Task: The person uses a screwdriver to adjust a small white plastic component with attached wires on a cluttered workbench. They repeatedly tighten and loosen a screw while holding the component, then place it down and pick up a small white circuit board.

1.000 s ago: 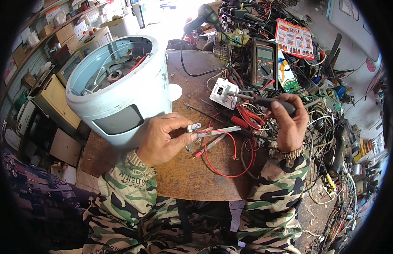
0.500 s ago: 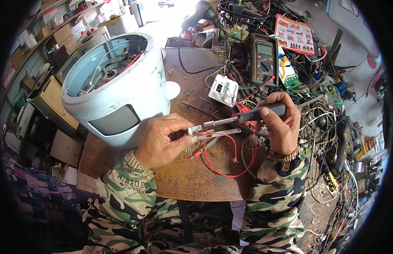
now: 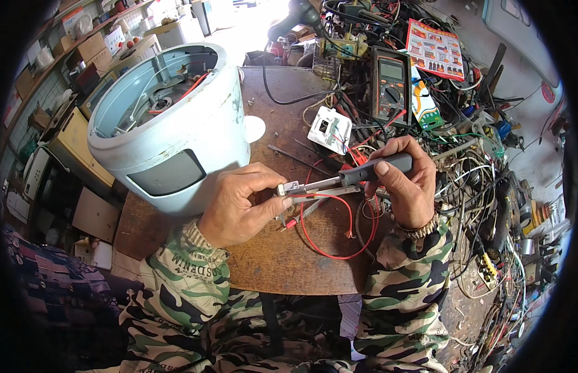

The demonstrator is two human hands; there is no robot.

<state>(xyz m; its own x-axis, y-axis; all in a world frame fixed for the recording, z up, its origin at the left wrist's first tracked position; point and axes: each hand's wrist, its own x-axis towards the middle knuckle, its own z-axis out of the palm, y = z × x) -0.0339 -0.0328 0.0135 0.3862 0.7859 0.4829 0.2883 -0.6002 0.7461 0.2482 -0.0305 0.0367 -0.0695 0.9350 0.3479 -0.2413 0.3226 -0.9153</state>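
Dark printed lettering goes across the left sleeve (image 3: pixel 189 261), just behind the left hand (image 3: pixel 240 206); it is a line of capital letters with smaller print beside it. The right sleeve (image 3: pixel 404 280) has some faint letters also, low down and hard to read. Beyond the right hand (image 3: pixel 408 183), farther from the body, a red and white printed sheet (image 3: pixel 433 51) shows rows of small product pictures with print, too small to read. The multimeter (image 3: pixel 389 86) lies between this sheet and the right hand, and the marks around its dial are too fine to make out.

The left hand is almost closed: its thumb and index finger pinch a small metal fitting (image 3: pixel 292 188) at the fingertips. The right hand is wrapped around the dark handle of a driver (image 3: pixel 374 171), with the thumb lying on the handle. The driver's metal shaft points toward the left hand and its end meets the fitting, so the fitting is between the two hands, nearer to the left one. A pale metal strip (image 3: pixel 335 193) extends from the left fingertips to the right, below the shaft; whether it is joined to the fitting, I cannot tell.

A red wire (image 3: pixel 326 256) makes a loop on the wooden table (image 3: pixel 289 276) between the hands, on the body side. A white housing (image 3: pixel 330 129) lies beyond the hands, and a large pale blue drum (image 3: pixel 230 133) stands beyond and left of the left hand.
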